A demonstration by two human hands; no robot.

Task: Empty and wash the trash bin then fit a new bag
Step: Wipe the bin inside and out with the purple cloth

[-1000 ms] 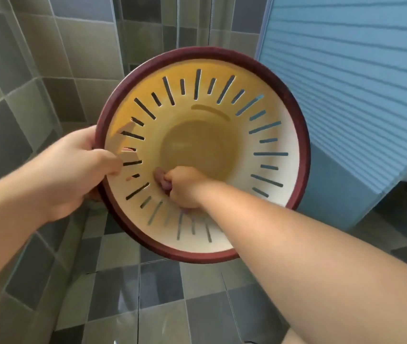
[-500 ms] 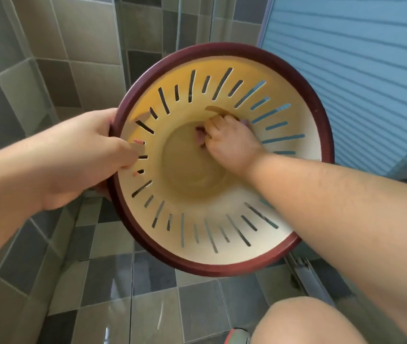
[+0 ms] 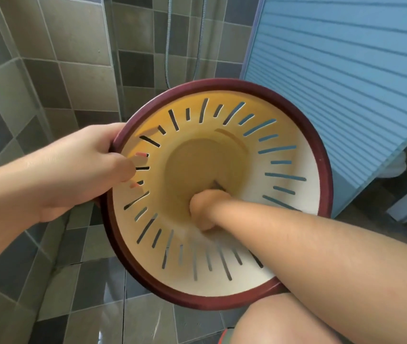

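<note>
The trash bin (image 3: 294,135) is a round cream plastic basket with slotted walls and a dark red rim, held in the air with its mouth tilted toward me. My left hand (image 3: 83,170) grips the rim on the left, thumb inside against the slots. My right hand (image 3: 203,207) reaches deep inside, fingers closed, pressed against the lower wall near the bottom. A small dark thing shows at its fingertips; I cannot tell what it is. The bin holds no bag and no trash.
Grey and green tiles cover the wet floor (image 3: 93,294) and the walls (image 3: 48,58). A shower hose (image 3: 167,45) hangs in the corner. A blue slatted door (image 3: 346,70) stands at the right. My bare knee (image 3: 284,321) is low right.
My right hand has moved from the upper part of the bin's bottom down to its lower wall. The bin has shifted lower and to the right in view. My left hand keeps its grip.
</note>
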